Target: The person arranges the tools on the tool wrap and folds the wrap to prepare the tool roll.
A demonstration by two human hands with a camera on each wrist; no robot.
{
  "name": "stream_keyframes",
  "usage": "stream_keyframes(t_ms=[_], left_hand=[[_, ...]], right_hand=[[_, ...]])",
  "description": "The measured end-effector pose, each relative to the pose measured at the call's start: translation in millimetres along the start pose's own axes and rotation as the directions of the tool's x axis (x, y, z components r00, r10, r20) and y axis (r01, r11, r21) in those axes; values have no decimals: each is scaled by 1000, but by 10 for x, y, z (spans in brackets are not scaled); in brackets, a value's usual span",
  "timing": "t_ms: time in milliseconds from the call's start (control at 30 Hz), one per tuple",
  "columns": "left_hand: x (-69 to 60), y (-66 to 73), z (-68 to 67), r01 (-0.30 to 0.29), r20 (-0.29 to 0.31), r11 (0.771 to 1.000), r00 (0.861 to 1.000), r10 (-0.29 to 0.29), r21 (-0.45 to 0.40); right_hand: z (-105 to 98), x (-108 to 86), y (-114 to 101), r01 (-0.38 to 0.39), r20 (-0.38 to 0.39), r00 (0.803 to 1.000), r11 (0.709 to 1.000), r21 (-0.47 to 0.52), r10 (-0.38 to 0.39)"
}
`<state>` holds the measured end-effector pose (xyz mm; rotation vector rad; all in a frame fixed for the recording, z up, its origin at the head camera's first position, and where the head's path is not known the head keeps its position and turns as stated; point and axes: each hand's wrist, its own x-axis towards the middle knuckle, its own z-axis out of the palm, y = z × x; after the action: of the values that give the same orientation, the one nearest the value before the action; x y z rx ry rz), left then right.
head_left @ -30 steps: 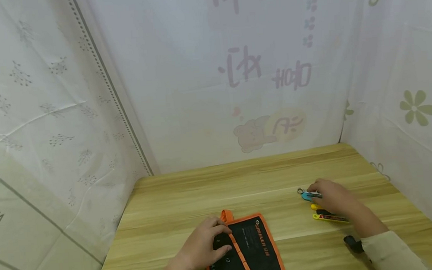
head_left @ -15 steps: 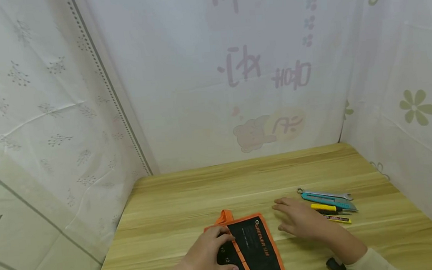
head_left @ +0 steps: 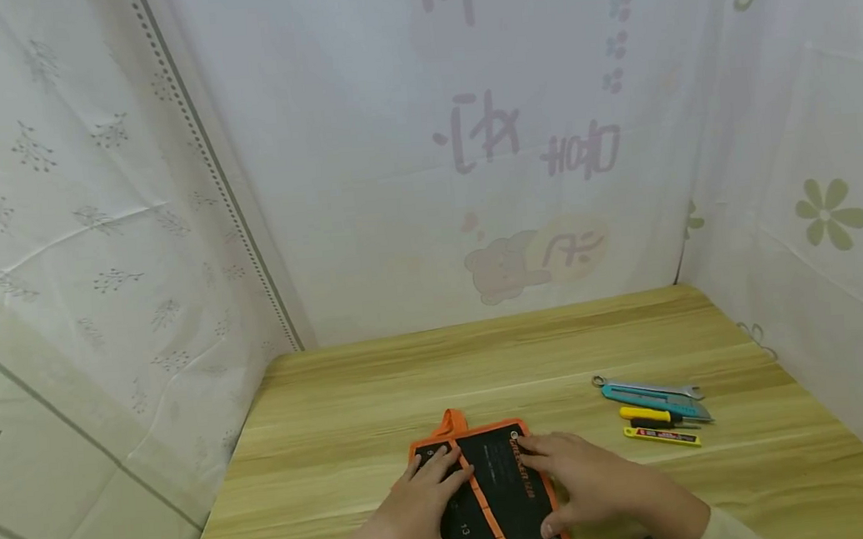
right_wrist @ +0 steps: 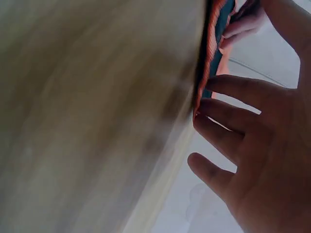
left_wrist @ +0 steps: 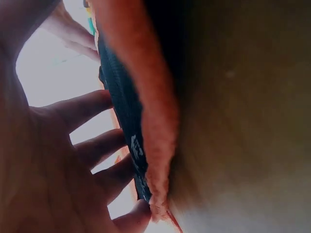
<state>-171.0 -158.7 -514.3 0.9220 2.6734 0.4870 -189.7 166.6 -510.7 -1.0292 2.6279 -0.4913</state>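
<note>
A flat black tool pouch (head_left: 493,461) with orange trim and printed numbers lies on the wooden table, its orange strap (head_left: 453,421) at the far edge. My left hand (head_left: 416,508) rests on the pouch's left part with spread fingers. My right hand (head_left: 592,477) touches its right side, fingers near the upper right corner and thumb near the lower right. In the left wrist view, several fingertips meet the pouch (left_wrist: 119,92) along its edge. From the right wrist, the fingers look mostly straight, some against the orange trim (right_wrist: 210,53), with the little finger apart.
To the right lie a combination wrench (head_left: 653,387), a teal utility knife (head_left: 662,401), a yellow-and-black handled screwdriver (head_left: 648,415) and a slim yellow item with a dark label (head_left: 661,436). Patterned curtains (head_left: 365,182) hang behind the table and at both sides.
My right hand has left the tools at the right and come leftward onto the pouch's right side. The left hand stays on the pouch, which has shifted slightly away from me.
</note>
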Motion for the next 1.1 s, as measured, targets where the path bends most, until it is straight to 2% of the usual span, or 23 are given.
stream_keyframes(t_ms=[100,200,333,433,567,733,1000,1100], left_hand=[[48,-27,-2,12,-25,999,1000,-11,34],[79,-59,-19,54,-65,997,997,-51,52],[94,-129,-52,99,-96,994,991,-95,40],[102,-197,-76,92,-96,996,991,-91,14],[126,-279,-104,73,-66,997,995,-74,-19],[165,-351,-109,89,-56,996,994,-90,-16],[153,-335,-127,102,-80,994,991,-105,-30],[137,-317,-136,96,-95,995,991,-99,-37]], right_hand=[[4,22,49,-40,8,999,999,-11,40],[9,58,127,-75,8,997,997,-18,75],[-17,98,207,-76,6,997,997,-24,76],[-46,128,244,-53,8,999,998,-25,53],[-70,169,256,-41,19,999,999,-23,41],[-69,240,255,-48,23,999,997,-53,49],[-43,329,282,-86,5,996,994,-60,87],[-36,325,320,-93,-39,995,994,-57,91]])
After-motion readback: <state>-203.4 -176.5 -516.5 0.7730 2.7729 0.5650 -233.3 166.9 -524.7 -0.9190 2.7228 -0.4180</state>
